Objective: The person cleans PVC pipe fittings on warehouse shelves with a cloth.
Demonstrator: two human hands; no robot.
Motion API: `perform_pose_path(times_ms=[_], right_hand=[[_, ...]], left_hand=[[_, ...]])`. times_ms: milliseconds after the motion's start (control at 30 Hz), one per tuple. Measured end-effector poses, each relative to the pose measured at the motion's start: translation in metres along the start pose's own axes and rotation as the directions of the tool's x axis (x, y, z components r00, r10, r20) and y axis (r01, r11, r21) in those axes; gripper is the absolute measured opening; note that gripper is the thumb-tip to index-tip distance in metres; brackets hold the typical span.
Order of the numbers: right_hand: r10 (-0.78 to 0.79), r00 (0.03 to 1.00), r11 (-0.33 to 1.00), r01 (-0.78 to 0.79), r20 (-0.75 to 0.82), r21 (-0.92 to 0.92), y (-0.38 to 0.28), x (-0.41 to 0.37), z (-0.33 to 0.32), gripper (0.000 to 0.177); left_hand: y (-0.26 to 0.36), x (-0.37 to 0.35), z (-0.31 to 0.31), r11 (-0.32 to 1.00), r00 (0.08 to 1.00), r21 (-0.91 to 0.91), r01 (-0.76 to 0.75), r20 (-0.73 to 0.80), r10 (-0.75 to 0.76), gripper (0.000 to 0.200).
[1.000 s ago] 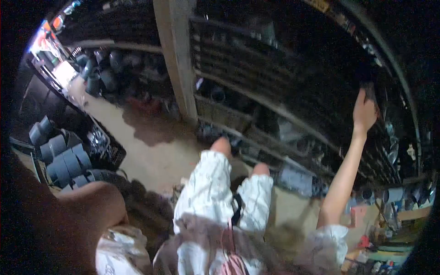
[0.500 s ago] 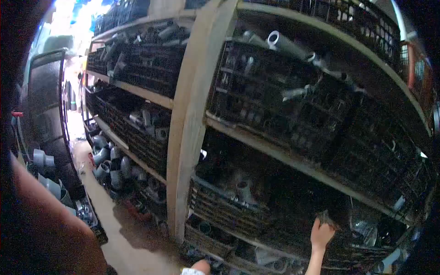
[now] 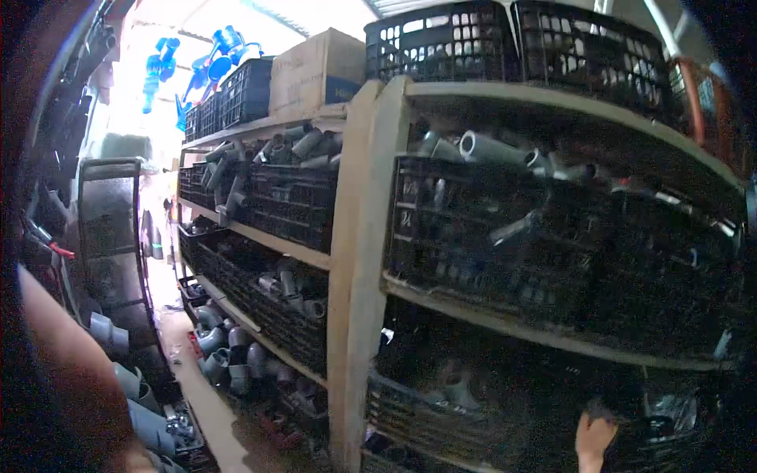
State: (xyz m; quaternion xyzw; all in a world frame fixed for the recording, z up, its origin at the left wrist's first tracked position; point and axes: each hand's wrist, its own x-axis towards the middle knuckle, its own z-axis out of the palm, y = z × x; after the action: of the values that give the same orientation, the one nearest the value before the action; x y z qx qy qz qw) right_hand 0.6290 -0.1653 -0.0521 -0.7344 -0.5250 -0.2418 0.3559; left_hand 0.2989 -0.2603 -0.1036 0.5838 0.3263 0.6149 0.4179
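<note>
My right hand (image 3: 595, 435) is at the lower right, in front of the dark lower shelf. Its fingers are curled, and a dark, blurred thing shows at their top that I cannot make out. Beside it on the right lies a clear plastic bag (image 3: 672, 410) on the same shelf. To its left, grey pipe fittings (image 3: 457, 388) sit in a low crate. A blurred bare arm (image 3: 67, 355) runs down the left edge; my left hand is not visible.
Wooden shelving with a thick post (image 3: 359, 276) holds black crates (image 3: 288, 193) of grey fittings. A cardboard box (image 3: 298, 75) stands on top. At left are a dark metal rack (image 3: 114, 236) and more grey fittings (image 3: 146, 422) beside a narrow aisle (image 3: 201, 394).
The view has tilted up, showing the top shelf and blue fittings. My right hand appears lower and further right, still curled. The pale cuff and skin at the bottom centre have left the view.
</note>
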Motion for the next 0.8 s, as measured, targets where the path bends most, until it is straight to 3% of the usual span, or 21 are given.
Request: perform_pose_path(times_ms=[33, 100, 233, 300, 333, 367, 500, 600, 633, 733, 800], right_hand=[[-0.150, 0.976, 0.989, 0.151, -0.159, -0.004, 0.009, 0.000, 0.010, 0.019], [-0.009, 0.998, 0.999, 0.006, 0.058, 0.052, -0.020, 0.001, -0.025, 0.021], [-0.150, 0.973, 0.987, 0.159, -0.174, 0.039, 0.000, 0.001, 0.003, 0.018], [-0.193, 0.970, 0.977, 0.203, -0.148, 0.057, -0.009, 0.003, -0.006, 0.018], [-0.199, 0.979, 0.979, 0.201, -0.054, 0.039, 0.000, 0.003, -0.002, 0.020], [-0.081, 0.984, 0.993, 0.065, 0.157, 0.103, -0.006, 0.005, -0.011, 0.022], [-0.170, 0.982, 0.984, 0.173, -0.077, 0.034, 0.011, 0.004, 0.007, 0.023], [-0.129, 0.991, 0.991, 0.128, 0.023, 0.037, 0.004, 0.006, -0.003, 0.023], [-0.167, 0.983, 0.984, 0.172, -0.076, 0.055, -0.002, 0.005, -0.004, 0.023], [-0.211, 0.970, 0.977, 0.212, -0.119, -0.005, -0.001, 0.005, -0.004, 0.026], [-0.104, 0.994, 0.992, 0.107, 0.041, -0.061, 0.000, 0.006, -0.006, 0.030]], left_hand=[[-0.004, -0.002, 0.000, 1.000, 1.000, 0.001, 0.006, 0.002, -0.006, 0.021], [-0.014, -0.005, 0.001, 1.000, 1.000, 0.007, 0.019, 0.000, -0.019, 0.020], [-0.033, -0.014, 0.003, 1.000, 1.000, 0.009, -0.001, 0.006, 0.001, 0.020], [-0.045, -0.022, 0.008, 1.000, 1.000, 0.017, -0.011, 0.008, 0.011, 0.019], [-0.048, -0.027, 0.009, 1.000, 1.000, 0.018, -0.013, 0.010, 0.013, 0.019], [-0.050, -0.028, 0.012, 1.000, 1.000, 0.013, -0.017, 0.004, 0.017, 0.019], [-0.042, -0.035, 0.010, 1.000, 0.999, -0.013, -0.029, 0.013, 0.029, 0.018], [-0.029, -0.038, 0.003, 0.999, 0.999, -0.020, -0.048, 0.024, 0.049, 0.018], [-0.028, -0.040, 0.007, 0.998, 0.998, -0.027, -0.056, 0.028, 0.057, 0.018], [-0.008, -0.039, 0.006, 0.992, 0.993, -0.053, -0.111, 0.040, 0.113, 0.018], [0.014, -0.035, 0.002, 0.983, 0.986, -0.091, -0.157, 0.042, 0.161, 0.017]])
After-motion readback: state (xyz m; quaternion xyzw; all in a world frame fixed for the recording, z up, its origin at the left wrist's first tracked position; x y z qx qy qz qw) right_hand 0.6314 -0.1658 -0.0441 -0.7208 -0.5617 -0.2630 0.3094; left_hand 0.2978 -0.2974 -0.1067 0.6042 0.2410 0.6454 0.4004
